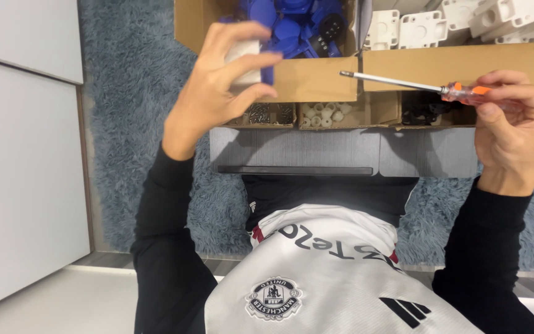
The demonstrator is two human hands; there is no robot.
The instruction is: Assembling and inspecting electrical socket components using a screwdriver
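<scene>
Taking the grey board [316, 148] as landmark: just beyond it a row of small trays [326, 114] holds screws and small fittings. Further beyond sit two cardboard boxes [316, 77], side by side, each holding moulded parts. Under the board lies a rug [137, 93]; a cabinet [20, 154] stands, apparently, to its left.

boxes: blue parts [292, 21] | white parts [465, 18] | small tray [326, 114], maybe plugs | blue rug [137, 93]
</scene>
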